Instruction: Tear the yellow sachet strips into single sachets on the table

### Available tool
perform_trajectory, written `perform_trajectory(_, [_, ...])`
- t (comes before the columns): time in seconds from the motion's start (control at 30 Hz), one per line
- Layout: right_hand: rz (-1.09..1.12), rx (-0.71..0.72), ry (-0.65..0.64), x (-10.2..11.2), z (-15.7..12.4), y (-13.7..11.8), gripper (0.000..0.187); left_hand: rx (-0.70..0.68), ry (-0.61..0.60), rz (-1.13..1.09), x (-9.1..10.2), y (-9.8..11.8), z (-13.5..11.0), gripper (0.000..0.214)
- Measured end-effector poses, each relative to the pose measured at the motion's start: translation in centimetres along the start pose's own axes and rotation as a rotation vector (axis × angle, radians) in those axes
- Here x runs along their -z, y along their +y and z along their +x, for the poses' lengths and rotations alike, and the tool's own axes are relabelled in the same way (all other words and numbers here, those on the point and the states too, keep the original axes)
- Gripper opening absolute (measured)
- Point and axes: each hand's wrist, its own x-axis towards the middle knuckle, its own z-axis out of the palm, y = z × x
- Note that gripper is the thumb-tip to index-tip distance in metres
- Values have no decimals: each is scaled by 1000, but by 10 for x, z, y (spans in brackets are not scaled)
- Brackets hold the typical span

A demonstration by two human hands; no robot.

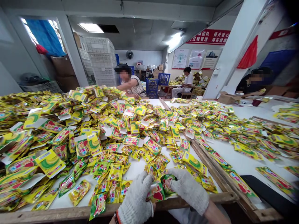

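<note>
My left hand (137, 197), in a white knitted glove, is closed around a small printed candy box (156, 191) near the table's front edge. My right hand (190, 189), gloved alike, pinches a dark green candy sachet (167, 183) right beside that box. Whether the sachet is partly inside the box cannot be made out. Loose yellow and green sachets (115, 172) lie just left of and beyond my hands. A large heap of yellow cartons (81, 144), several with white flaps standing up, fills the left and middle of the table.
A wooden strip (207, 161) divides the white tabletop (245, 115), and more flat cartons (252, 137) lie to its right. A black phone-like slab (268, 196) rests at the lower right. Co-workers sit across and beyond; stacked white crates (100, 59) stand behind.
</note>
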Motion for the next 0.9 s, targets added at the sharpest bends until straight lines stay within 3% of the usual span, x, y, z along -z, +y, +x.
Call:
perform_trajectory(0.13, [-50, 20, -74, -7, 0, -2, 18, 43, 63, 11, -3, 3, -1, 75])
perform_trajectory(0.27, [240, -95, -232, 0, -1, -1, 19, 76, 93, 44, 4, 7, -1, 71])
perform_trajectory(0.43, [242, -143, -136, -8, -5, -3, 14, 13, 65, 13, 6, 10, -2, 73])
perform_trajectory(0.53, [311, -143, -264, -10, -9, -6, 22, 26, 77, 22, 3, 10, -2, 74])
perform_trajectory(0.7, [615, -137, -449, -10, -19, -11, 39, 33, 99, 23, -1, 9, -2, 72])
perform_trajectory(0.8, [578, -96, -541, -19, -22, -10, 37, -13, 106, -60, -4, 10, -4, 68])
perform_trajectory(0.9, [541, -137, -456, -27, -22, -4, 39, 24, 175, -306, 3, 12, -7, 71])
